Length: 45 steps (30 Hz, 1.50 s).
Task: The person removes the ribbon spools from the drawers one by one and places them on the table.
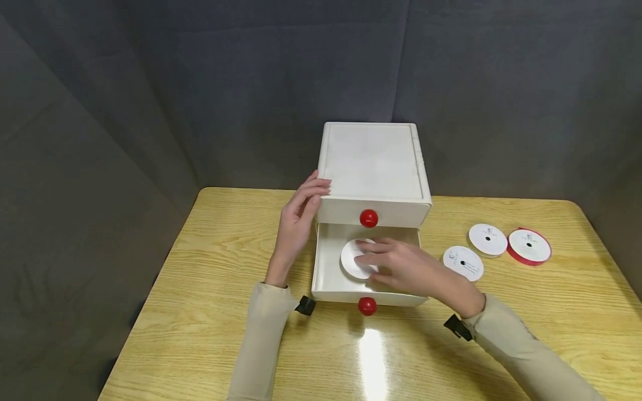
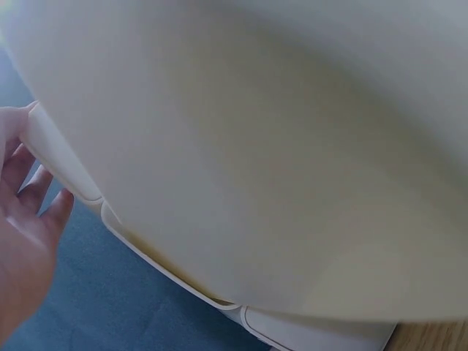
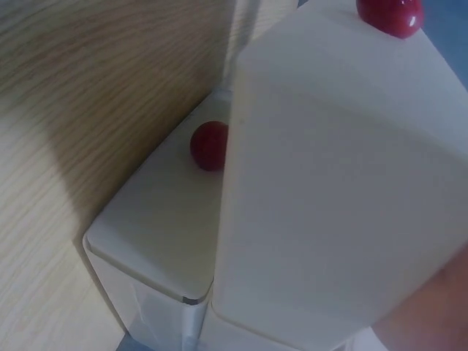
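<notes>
A white drawer cabinet (image 1: pixel 371 161) with round red knobs stands on the table, one drawer (image 1: pixel 328 262) pulled out below the top one. Inside that drawer is a white disc-shaped ribbon spool (image 1: pixel 353 267). My right hand (image 1: pixel 396 264) reaches in from the right, its rather straight fingers spread over the spool's top and covering its centre. At the cabinet's left front corner, my left hand (image 1: pixel 297 223) rests its fingertips on the top edge. The left wrist view shows the fingers (image 2: pixel 36 194) against the cabinet side. In the right wrist view, the pulled-out drawer (image 3: pixel 336 197) hides most of the right hand.
Right of the cabinet lie two white spools (image 1: pixel 463 263) (image 1: pixel 487 239) and one spool with red ribbon (image 1: pixel 529 245). Beneath the pulled-out drawer, a closed drawer (image 3: pixel 161 234) bears its own red knob (image 3: pixel 210 146). Dark cloth (image 1: pixel 281 83) hangs behind the wooden table (image 1: pixel 210 267).
</notes>
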{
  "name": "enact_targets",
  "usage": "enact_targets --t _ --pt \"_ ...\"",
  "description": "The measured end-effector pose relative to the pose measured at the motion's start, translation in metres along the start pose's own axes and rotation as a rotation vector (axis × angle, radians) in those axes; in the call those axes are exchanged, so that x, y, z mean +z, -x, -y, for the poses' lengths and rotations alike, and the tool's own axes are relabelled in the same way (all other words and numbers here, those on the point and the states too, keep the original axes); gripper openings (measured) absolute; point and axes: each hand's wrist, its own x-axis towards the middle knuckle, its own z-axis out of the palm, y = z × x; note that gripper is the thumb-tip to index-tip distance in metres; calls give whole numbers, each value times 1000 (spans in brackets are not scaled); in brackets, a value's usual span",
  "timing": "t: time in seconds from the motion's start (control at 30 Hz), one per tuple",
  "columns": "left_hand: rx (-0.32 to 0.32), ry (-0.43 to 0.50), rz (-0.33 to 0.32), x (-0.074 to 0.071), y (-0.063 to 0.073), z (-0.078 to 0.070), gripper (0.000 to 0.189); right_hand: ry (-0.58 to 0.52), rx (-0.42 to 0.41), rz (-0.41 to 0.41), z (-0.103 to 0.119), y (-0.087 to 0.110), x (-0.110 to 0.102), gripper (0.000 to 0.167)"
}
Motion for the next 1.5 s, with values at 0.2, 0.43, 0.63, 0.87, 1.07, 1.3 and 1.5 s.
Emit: enact_targets --t 0.2,0.43,0.63,0.87,1.07,1.3,1.5 --pt "-5 -10 -3 0 0 0 21 -12 -4 4 1 -3 1 46" --pt "-10 -15 0 -1 0 0 22 -36 -2 6 0 -4 4 53" --pt "-11 -11 -4 0 0 0 21 -29 3 -21 -1 -6 4 45" --pt "-4 -5 -6 0 0 0 21 -15 -10 -53 -1 -6 5 37" --pt "5 1 -1 0 0 0 21 -35 -27 -101 1 -7 2 30" --pt "0 -8 -4 0 0 0 21 -55 -21 -156 3 -7 2 26" --pt "0 -8 -1 0 0 1 21 -91 -6 -191 6 -6 -1 26"
